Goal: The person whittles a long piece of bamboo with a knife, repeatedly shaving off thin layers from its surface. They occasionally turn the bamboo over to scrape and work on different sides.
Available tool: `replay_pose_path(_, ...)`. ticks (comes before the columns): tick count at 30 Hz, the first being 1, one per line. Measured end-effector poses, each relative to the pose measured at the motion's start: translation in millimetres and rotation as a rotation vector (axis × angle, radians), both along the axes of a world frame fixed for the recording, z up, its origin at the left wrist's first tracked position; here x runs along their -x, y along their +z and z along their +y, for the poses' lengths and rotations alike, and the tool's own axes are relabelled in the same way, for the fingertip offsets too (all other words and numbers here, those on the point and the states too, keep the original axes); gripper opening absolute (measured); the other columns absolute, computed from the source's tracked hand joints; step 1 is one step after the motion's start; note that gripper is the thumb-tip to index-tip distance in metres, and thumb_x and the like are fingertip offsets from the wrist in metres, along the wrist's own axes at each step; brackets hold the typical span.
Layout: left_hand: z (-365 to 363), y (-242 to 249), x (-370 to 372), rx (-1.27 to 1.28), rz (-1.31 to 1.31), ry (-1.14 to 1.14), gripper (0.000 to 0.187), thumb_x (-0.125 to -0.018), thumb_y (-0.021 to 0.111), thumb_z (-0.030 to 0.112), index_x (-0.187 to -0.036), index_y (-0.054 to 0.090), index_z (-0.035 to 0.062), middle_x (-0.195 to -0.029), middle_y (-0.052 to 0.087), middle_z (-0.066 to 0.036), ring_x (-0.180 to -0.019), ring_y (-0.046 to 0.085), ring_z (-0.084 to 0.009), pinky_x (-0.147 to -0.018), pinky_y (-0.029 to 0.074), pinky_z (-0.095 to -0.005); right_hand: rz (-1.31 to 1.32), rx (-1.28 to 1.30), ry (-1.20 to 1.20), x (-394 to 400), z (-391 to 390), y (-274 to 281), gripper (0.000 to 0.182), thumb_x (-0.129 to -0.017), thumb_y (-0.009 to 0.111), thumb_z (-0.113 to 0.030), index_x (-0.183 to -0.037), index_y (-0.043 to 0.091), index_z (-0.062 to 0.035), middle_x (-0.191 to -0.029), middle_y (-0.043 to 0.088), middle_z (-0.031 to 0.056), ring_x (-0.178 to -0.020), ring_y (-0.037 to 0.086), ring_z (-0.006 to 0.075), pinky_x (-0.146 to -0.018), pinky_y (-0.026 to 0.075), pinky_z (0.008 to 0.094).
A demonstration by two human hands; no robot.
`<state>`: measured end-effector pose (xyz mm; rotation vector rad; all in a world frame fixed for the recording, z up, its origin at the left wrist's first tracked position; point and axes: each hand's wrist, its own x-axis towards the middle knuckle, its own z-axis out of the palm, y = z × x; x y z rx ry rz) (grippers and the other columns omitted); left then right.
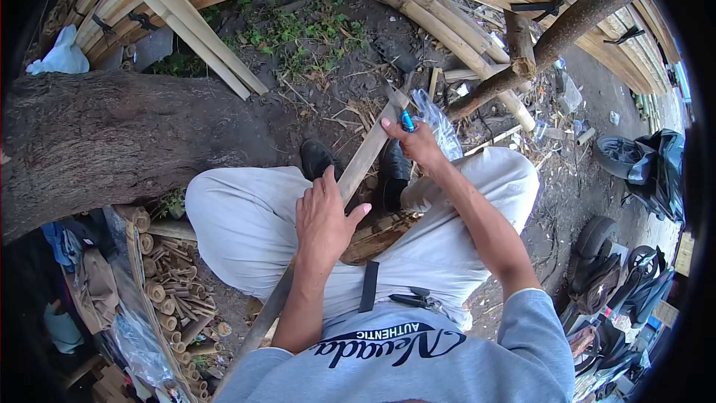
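A long, flat, pale-brown woody strip point(365, 157) slants from seven o'clock to one o'clock. At two o'clock, the right hand point(422, 146) is clamped on a blue-handled knife point(407, 122) near the strip's far end. Toward seven o'clock, the left hand point(322, 222), fingers spread, lies over the strip.

Thick tree trunk point(112, 138) near green weeds point(309, 43)

Dirt ground point(561, 168) (partly weedy), tree trunk point(127, 142), daylight
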<state>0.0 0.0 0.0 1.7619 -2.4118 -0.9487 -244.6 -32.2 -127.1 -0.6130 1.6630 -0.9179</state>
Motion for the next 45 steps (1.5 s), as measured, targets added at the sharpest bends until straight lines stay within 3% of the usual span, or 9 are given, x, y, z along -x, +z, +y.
replay_pose_path(2,11.1,-0.2,-9.3,0.000,-0.047,0.023,0.086,-0.084,0.081,0.026,-0.154,0.036,0.0039,-0.131,0.062,-0.026,-0.120,0.061,-0.0430,-0.102,0.045,-0.0516,-0.017,0.016,0.005,1.9,-5.8,-3.0,0.054,-0.084,0.081,-0.057,-0.073,0.064,-0.0070,-0.063,0.050,-0.0011,-0.055,0.043,0.0108,-0.052,0.036,0.0327)
replay_pose_path(11,3.1,-4.9,-6.9,-0.116,0.007,-0.031,0.081,-0.086,0.072,0.012,-0.157,0.035,0.0041,-0.097,0.071,-0.028,-0.093,0.070,-0.0453,-0.082,0.055,-0.0532,-0.037,0.042,-0.030,6.8,4.8,5.6,0.057,-0.090,0.073,-0.061,-0.076,0.059,-0.0081,-0.060,0.041,-0.0057,-0.050,0.037,0.0077,-0.046,0.030,0.0301)
replay_pose_path(14,-12.6,0.9,8.8,-0.127,-0.004,-0.062,0.079,-0.086,0.073,0.013,-0.156,0.037,0.0032,-0.104,0.072,-0.029,-0.099,0.070,-0.0436,-0.086,0.056,-0.0516,-0.104,0.083,-0.128,17.9,4.0,13.7,0.067,-0.096,0.054,-0.073,-0.086,0.059,-0.0068,-0.059,0.036,-0.0059,-0.050,0.034,0.0072,-0.046,0.028,0.0282)
replay_pose_path(17,-32.0,4.1,23.5,-0.153,0.026,-0.091,0.079,-0.085,0.073,0.016,-0.155,0.039,0.0011,-0.109,0.071,-0.029,-0.103,0.069,-0.0429,-0.090,0.056,-0.0502,-0.159,0.103,-0.217,28.1,8.2,26.2,0.063,-0.097,0.054,-0.070,-0.087,0.058,-0.0077,-0.059,0.035,-0.0062,-0.050,0.033,0.0068,-0.046,0.028,0.0282)
replay_pose_path(18,-35.6,1.6,28.1,-0.154,0.028,-0.090,0.079,-0.085,0.073,0.016,-0.155,0.039,0.0011,-0.109,0.071,-0.029,-0.103,0.069,-0.0429,-0.090,0.056,-0.0502,-0.229,0.126,-0.269,24.9,9.3,34.7,0.050,-0.100,0.061,-0.059,-0.079,0.043,-0.0168,-0.060,0.026,-0.0120,-0.047,0.023,0.0035,-0.045,0.017,0.0263)
replay_pose_path(25,-48.9,-10.2,45.8,-0.217,-0.011,-0.145,0.084,-0.085,0.068,0.021,-0.156,0.031,-0.0038,-0.113,0.070,-0.030,-0.107,0.069,-0.0436,-0.097,0.054,-0.0487,-0.111,0.198,-0.194,30.4,12.8,9.4,0.048,-0.101,0.064,-0.052,-0.078,0.043,-0.0155,-0.060,0.030,-0.0107,-0.048,0.025,0.0033,-0.045,0.019,0.0256)
replay_pose_path(26,-50.4,-11.2,47.0,-0.223,-0.021,-0.140,0.084,-0.085,0.066,0.022,-0.156,0.030,-0.0055,-0.114,0.069,-0.031,-0.108,0.069,-0.0435,-0.098,0.054,-0.0484,-0.038,0.172,-0.158,33.8,11.8,9.1,0.053,-0.101,0.060,-0.056,-0.079,0.058,-0.0077,-0.057,0.043,-0.0043,-0.048,0.038,0.0078,-0.046,0.032,0.0291)
replay_pose_path(36,-52.1,-15.6,51.8,-0.271,0.047,-0.087,0.077,-0.086,0.056,0.028,-0.151,0.037,-0.0088,-0.114,0.067,-0.036,-0.111,0.066,-0.0473,-0.101,0.051,-0.0516,-0.053,0.229,-0.175,31.6,-1.9,5.1,0.052,-0.100,0.062,-0.055,-0.078,0.061,-0.0076,-0.056,0.041,-0.0056,-0.047,0.037,0.0073,-0.046,0.030,0.0286)
replay_pose_path(45,-46.4,-30.1,46.5,-0.208,0.126,-0.048,0.057,-0.090,0.067,0.023,-0.137,0.040,0.0024,-0.114,0.068,-0.032,-0.111,0.065,-0.0485,-0.097,0.050,-0.0540,-0.103,0.142,-0.187,34.5,1.5,-6.0,0.050,-0.099,0.067,-0.051,-0.074,0.061,-0.0081,-0.057,0.046,-0.0042,-0.047,0.038,0.0071,-0.046,0.030,0.0271)
